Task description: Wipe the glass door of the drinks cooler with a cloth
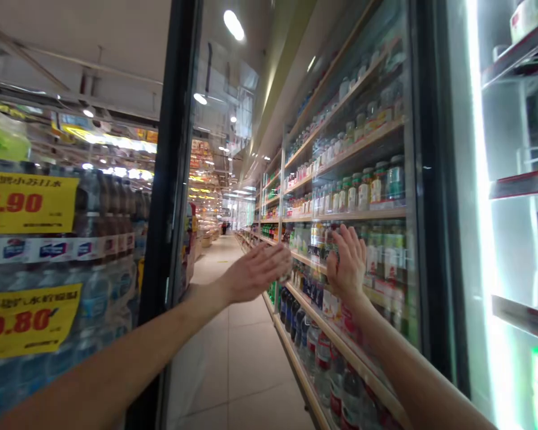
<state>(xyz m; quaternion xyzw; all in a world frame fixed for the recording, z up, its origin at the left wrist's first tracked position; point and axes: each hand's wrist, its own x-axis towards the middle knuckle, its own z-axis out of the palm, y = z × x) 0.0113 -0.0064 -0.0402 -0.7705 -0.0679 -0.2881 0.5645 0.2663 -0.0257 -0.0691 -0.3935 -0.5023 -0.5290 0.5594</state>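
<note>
Both arms reach out in front of a tall glass door (251,143) with a dark frame. My left hand (257,272) has its fingers stretched out toward the right, and nothing is held in it. To its right, my right hand (350,263) is raised with fingers up and slightly apart, also holding nothing. Whether either hand touches the glass I cannot tell. Rows of bottles (363,192) on long shelves show in the glass behind my right hand.
On the right stands a lit cooler with wire shelves (522,188) and a bright light strip (479,179). Packed bottles (96,295) are stacked at left, bearing yellow price signs (29,203). A tiled aisle floor (226,352) runs away ahead.
</note>
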